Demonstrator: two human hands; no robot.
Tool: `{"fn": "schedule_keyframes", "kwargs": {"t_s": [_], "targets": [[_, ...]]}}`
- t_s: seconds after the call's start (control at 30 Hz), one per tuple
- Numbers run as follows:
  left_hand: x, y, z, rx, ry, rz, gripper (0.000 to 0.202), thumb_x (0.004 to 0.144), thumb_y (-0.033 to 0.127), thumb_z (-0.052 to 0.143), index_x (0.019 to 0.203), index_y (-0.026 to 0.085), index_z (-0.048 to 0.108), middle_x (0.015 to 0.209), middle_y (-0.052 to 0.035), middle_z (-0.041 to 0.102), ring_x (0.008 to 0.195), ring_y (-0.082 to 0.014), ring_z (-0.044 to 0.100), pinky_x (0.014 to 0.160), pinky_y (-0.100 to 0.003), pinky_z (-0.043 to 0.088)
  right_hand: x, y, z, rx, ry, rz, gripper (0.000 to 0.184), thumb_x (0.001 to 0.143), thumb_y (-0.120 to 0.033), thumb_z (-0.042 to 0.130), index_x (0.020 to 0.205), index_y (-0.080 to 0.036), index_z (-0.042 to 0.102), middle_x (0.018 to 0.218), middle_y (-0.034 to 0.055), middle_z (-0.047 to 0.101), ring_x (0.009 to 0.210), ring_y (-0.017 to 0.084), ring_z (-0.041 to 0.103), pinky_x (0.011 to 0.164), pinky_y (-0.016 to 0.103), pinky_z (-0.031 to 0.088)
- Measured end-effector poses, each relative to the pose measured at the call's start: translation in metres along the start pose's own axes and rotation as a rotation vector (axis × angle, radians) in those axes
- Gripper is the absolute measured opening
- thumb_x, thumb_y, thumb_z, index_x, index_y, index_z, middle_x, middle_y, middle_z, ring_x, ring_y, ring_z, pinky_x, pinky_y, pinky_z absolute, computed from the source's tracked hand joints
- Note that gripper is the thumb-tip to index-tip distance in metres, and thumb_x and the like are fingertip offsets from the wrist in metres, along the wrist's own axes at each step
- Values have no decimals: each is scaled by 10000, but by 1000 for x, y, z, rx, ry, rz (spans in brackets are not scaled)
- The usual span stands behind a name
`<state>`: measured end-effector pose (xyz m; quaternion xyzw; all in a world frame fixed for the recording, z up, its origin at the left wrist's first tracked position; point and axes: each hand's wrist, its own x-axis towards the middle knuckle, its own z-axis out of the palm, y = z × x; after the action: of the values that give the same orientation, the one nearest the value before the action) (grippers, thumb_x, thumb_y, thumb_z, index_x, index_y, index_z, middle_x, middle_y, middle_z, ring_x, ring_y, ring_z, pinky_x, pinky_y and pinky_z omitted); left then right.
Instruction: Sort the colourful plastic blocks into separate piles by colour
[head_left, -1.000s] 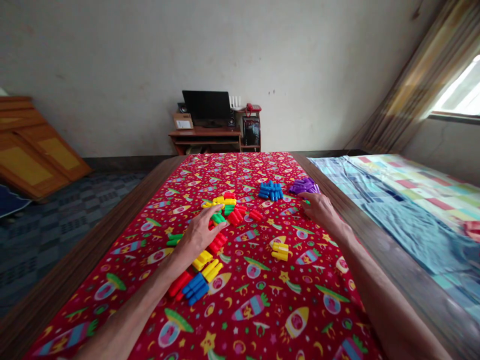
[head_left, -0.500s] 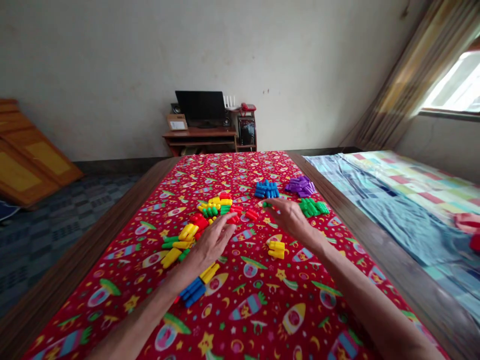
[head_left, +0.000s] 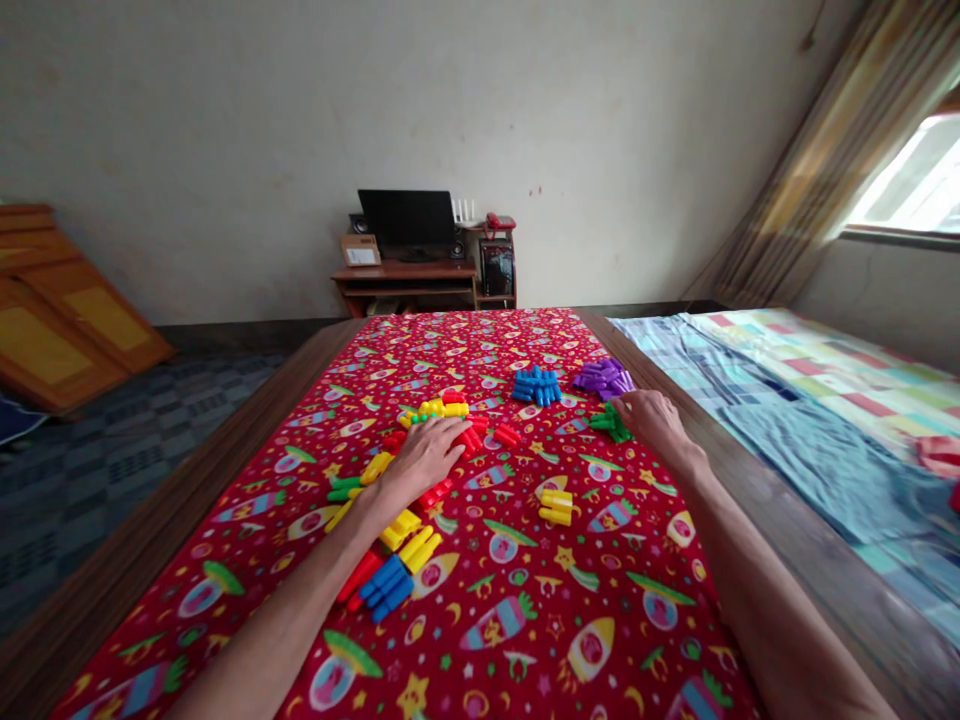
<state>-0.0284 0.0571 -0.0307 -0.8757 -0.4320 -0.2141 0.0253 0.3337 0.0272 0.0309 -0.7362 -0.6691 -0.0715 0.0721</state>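
Observation:
My left hand lies over a mixed pile of plastic toy blocks, fingers stretched out and thumb apart; its palm hides some blocks. Around it are yellow blocks, red blocks and a few green ones. At the small heap of green blocks is my right hand, its fingers curled and pinched on a green block that they mostly cover. Beyond that hand sits a heap of purple blocks, with blue blocks to its left. Two joined-looking yellow blocks lie alone between my forearms.
A red patterned cloth covers the wooden table. Near my left forearm lie blue blocks beside red and yellow ones. To the right is a bed with a checked sheet. A desk with a monitor stands against the wall.
My right hand has moved right, carrying a green block from mid-table to the green heap. The left hand has shifted slightly over the mixed pile, and its fingers lie lower among the blocks.

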Motion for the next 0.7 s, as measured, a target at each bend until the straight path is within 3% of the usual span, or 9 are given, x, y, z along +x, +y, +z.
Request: {"fn": "schedule_keyframes", "kwargs": {"t_s": [0.13, 0.3, 0.37, 0.47, 0.7], "targets": [[3, 0, 0, 74, 13, 1, 271, 896, 284, 547, 1112, 164, 659, 1090, -117, 668, 1039, -257, 605, 963, -440, 476, 5, 8, 1, 61, 137, 45, 407, 962, -346, 401, 789, -159, 718, 794, 151, 717, 785, 243, 674, 631, 295, 399], [0, -1, 4, 59, 52, -9, 240, 911, 270, 521, 1103, 189, 640, 1075, -90, 636, 1024, -231, 598, 953, -396, 489, 11, 20, 20, 238, 296, -65, 321, 931, -322, 470, 1076, -150, 698, 896, 126, 743, 855, 230, 679, 743, 303, 458], [-2, -1, 5, 40, 62, -11, 239, 915, 262, 509, 1105, 190, 633, 1082, -91, 631, 1028, -232, 594, 957, -403, 489, 11, 19, 27, 294, 265, -177, 324, 926, -306, 483, 1121, -134, 678, 938, 124, 743, 863, 219, 679, 766, 300, 469], [-3, -1, 5, 16, 70, 4, 247, 921, 265, 493, 1112, 182, 627, 1085, -101, 626, 1033, -242, 587, 964, -424, 484, 11, 13, 28, 301, 114, -304, 286, 936, -276, 470, 1019, -141, 708, 908, 108, 740, 813, 200, 680, 736, 280, 471], [-3, 0, 4, 36, 69, 6, 255, 926, 256, 477, 1117, 169, 622, 1088, -113, 619, 1044, -257, 584, 955, -428, 490, 12, 13, 19, 258, -27, -300, 267, 919, -235, 499, 996, -151, 740, 862, 101, 748, 755, 195, 686, 682, 268, 464]]}}
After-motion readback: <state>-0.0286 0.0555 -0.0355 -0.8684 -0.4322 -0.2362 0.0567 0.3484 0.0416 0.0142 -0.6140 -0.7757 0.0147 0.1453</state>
